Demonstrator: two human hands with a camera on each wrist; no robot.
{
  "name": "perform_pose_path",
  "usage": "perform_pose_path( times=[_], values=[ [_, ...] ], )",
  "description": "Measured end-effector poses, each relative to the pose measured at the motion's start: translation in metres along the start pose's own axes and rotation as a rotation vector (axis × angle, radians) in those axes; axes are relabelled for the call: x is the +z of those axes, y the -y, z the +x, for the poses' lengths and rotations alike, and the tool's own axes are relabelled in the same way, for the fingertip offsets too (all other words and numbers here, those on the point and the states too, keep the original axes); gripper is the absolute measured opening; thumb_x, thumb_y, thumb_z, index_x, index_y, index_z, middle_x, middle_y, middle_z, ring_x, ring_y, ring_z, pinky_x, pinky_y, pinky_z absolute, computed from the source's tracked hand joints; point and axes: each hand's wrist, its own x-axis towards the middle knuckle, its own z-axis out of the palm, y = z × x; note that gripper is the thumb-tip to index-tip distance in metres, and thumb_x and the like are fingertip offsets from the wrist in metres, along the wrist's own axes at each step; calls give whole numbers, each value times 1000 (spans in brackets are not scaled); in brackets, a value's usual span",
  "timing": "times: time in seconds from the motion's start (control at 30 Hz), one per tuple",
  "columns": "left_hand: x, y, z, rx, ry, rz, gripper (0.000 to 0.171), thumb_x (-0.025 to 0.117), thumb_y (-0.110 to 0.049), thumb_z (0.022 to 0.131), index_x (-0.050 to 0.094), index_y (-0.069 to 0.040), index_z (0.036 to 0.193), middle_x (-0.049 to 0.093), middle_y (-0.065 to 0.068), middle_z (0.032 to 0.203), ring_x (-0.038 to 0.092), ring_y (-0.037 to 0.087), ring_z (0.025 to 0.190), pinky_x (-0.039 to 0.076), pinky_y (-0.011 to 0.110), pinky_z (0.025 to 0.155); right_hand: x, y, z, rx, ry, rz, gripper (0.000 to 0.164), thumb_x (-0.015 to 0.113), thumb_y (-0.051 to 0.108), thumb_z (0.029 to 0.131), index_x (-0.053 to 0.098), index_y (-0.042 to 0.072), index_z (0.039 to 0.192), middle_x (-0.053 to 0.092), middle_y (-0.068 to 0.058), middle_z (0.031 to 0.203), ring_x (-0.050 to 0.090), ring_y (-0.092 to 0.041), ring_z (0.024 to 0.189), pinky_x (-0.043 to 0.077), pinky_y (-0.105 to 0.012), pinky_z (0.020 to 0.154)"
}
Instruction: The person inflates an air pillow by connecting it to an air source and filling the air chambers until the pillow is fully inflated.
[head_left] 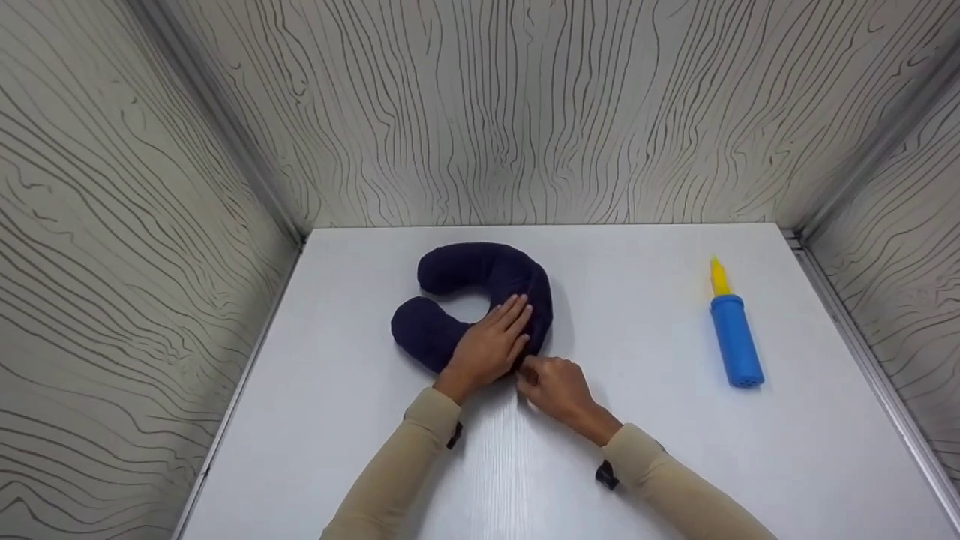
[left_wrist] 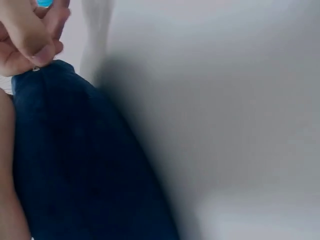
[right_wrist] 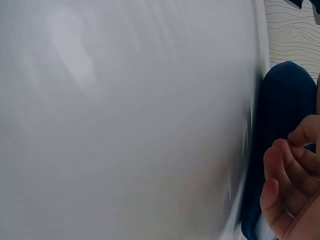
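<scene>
A dark navy U-shaped neck pillow [head_left: 450, 262] lies on the white table, its opening toward the left. My left hand [head_left: 489, 346] rests flat on the pillow's near right part, fingers straight. Just right of it, at the pillow's near edge, my right hand [head_left: 556, 386] pinches with thumb and forefinger. In the left wrist view, a small shiny bit of metal, which looks like a zipper pull [left_wrist: 36, 68], shows right below that thumb. The right wrist view has the right hand [right_wrist: 295, 185] beside the pillow [right_wrist: 287, 95], with the other fingers loosely curled; the pinched piece is mostly hidden.
A blue hand pump [head_left: 737, 341] with a yellow nozzle [head_left: 719, 277] lies on the right side of the white table [head_left: 630, 300]. Wood-grain patterned panels [head_left: 495, 112] stand behind the table and on both sides.
</scene>
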Motion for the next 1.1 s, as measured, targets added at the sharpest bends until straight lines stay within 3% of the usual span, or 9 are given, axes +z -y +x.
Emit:
perform_pose_path(
  times=[0.23, 0.43, 0.7, 1.1],
  values=[
    [0, 2, -3, -6, 71, 62, 60, 32, -44, 117, 29, -16, 169, 22, 2, 178, 21, 18, 166, 26, 37, 134, 2, -6, 0, -227, -71, -208, 22, 80, 17, 85, 64, 17, 71, 60, 7, 58, 51, -7, 47, 43, -27, 44],
    [-2, 3, -4, -6, 79, 42, 61, 32, -45, 116, 27, -16, 170, 20, 1, 179, 20, 18, 166, 28, 38, 133, 0, -11, 3, -313, -134, -262, 14, 83, 16, 81, 69, 14, 76, 62, 5, 59, 53, -9, 46, 45, -29, 42],
    [0, 6, -7, 5, 66, 16, 60, 33, -44, 116, 29, -15, 169, 21, 1, 179, 21, 18, 166, 29, 38, 133, -3, -24, 5, -293, -150, -275, 15, 82, 14, 81, 68, 13, 76, 64, 3, 62, 54, -11, 47, 45, -31, 42],
    [2, 6, -6, 12, 57, 10, 61, 32, -44, 116, 28, -15, 169, 21, 1, 179, 21, 17, 166, 28, 37, 133, -4, -31, 6, -256, -126, -233, 26, 81, 11, 81, 60, 16, 68, 57, 6, 56, 44, -6, 47, 38, -26, 42]
  ],
)
